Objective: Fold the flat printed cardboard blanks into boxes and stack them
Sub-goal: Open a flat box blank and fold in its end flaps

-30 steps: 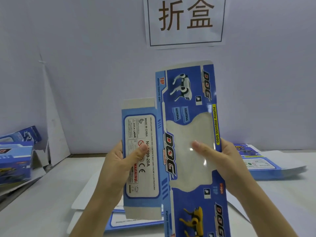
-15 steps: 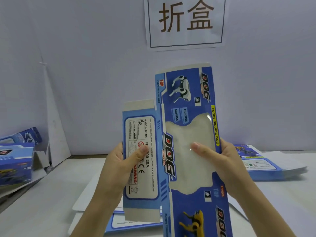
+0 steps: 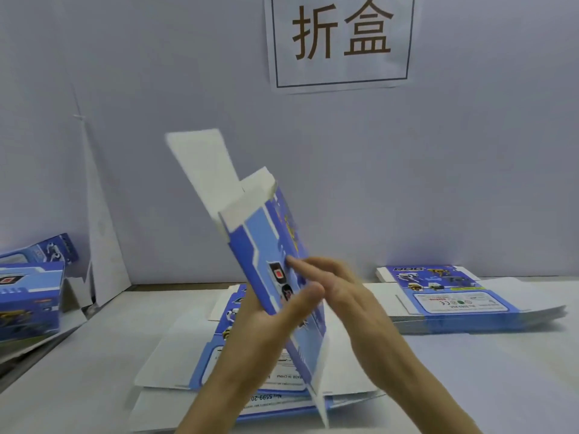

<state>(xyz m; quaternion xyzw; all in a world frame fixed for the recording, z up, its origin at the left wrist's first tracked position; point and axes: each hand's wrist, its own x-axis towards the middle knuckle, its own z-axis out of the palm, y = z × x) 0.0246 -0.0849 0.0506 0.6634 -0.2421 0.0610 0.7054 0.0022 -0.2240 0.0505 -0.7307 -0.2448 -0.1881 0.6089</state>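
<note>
The left hand [image 3: 266,330] grips the cardboard blank [image 3: 263,242] near its lower half: the thumb lies across the blue printed face and the rest of the hand is behind the card. The right hand [image 3: 344,296] comes in from the right with its fingers held straight and close together, the fingertips [image 3: 293,262] touching the printed face just above the left thumb. It is smeared by motion blur.

The blank is held in the air over the near middle of the tabletop [image 3: 470,380], seen nearly edge-on and leaning with its top toward the left. Its outer face is blue with paler blue bands, white lines and small dark and red marks beside the thumb. At the top, unprinted white flaps stand clear of the blue panels, one long flap [image 3: 203,164] reaching highest. Another white flap hangs at the bottom edge.

Directly under the hands lies a pile of flat blanks [image 3: 175,371], printed side up, with white flaps spread out. A second pile [image 3: 454,299] of the same blue blanks lies flat at the right, close to the wall [image 3: 470,167]. At the far left edge sit folded boxes [image 3: 28,296] in the same blue print, one behind another. A paper sign [image 3: 341,42] with two large brown characters in a dark frame hangs on the wall above.
</note>
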